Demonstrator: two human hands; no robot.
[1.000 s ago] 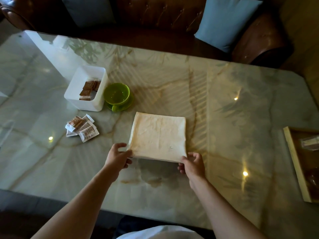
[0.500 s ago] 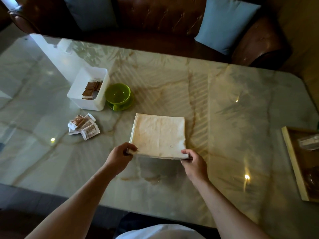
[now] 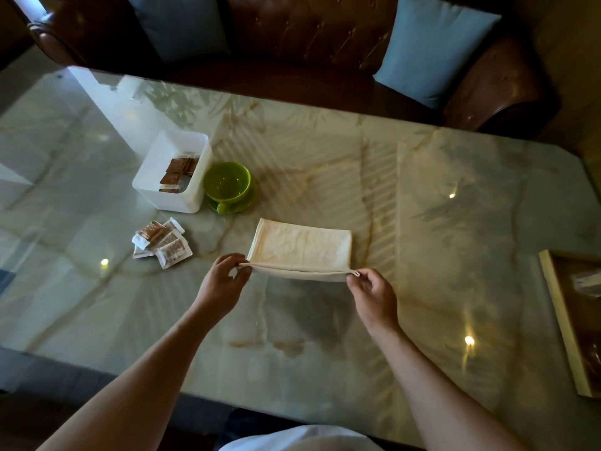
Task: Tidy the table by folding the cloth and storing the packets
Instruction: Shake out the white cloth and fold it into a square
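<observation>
The left hand and right hand pinch the near corners of the cloth, its long axis left-right.

one cloth, one box, one cup, two cushions (packets uncountable)

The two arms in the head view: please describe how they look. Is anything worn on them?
Both forearms are bare, with no sleeves visible along them. The left hand and the right hand wear no gloves, and no rings, watch or bracelet can be seen. A bit of white clothing shows at the bottom edge.
</observation>
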